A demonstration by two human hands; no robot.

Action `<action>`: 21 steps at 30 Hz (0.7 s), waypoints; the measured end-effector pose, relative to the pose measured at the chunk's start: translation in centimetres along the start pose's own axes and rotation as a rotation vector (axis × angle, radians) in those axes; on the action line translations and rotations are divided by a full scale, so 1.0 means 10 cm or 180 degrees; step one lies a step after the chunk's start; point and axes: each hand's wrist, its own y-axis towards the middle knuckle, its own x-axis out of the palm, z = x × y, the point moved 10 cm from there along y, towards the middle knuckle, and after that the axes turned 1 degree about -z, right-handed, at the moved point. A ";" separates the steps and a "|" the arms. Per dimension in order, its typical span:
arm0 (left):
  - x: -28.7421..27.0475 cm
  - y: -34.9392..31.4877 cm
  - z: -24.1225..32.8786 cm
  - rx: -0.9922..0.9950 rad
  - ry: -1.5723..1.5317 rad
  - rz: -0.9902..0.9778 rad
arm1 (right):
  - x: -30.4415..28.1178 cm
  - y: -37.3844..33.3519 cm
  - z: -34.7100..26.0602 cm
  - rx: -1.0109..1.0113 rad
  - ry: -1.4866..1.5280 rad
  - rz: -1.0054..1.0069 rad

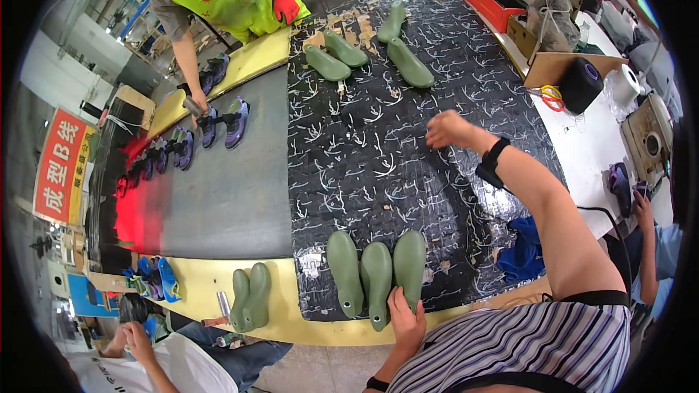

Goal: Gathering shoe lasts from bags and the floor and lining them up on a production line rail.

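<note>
Three green shoe lasts stand in a row at the near edge of a black, scuffed mat [357,175]: a left one [342,266], a middle one [376,276] and a right one [409,258]. My left hand [405,320] grips the lower end of the right last; part of its fingers is hidden. Out over the mat reaches my right hand [450,129], fingers half bent and a little apart, with nothing visible in it. Beyond it lie more lasts: a pair [335,58] at the far left and two end to end [410,63] farther right.
A conveyor belt [233,196] carries purple shoes [234,124] on the left; a person in a yellow-green apron [233,0] works there. Two more lasts [251,295] stand on the yellow ledge [196,284]. Blue cloth [520,251], scissors [552,98] and thread cones [582,86] are on the right.
</note>
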 end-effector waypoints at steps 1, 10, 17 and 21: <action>-0.01 0.03 -0.04 -0.0048 -0.0021 0.0004 | 0.35 -0.15 0.04 -0.0073 -0.0586 -0.0152; -0.33 0.13 0.30 0.0656 0.1763 0.0167 | 1.40 -2.15 1.47 0.0151 -0.2903 -0.2046; -0.97 0.31 -0.42 0.0023 0.1063 0.0860 | 1.99 -2.28 1.69 0.0797 -0.1601 -0.2048; -0.94 0.29 -0.42 0.0233 0.0962 0.1094 | 2.16 -2.13 1.92 0.1289 -0.1495 -0.1910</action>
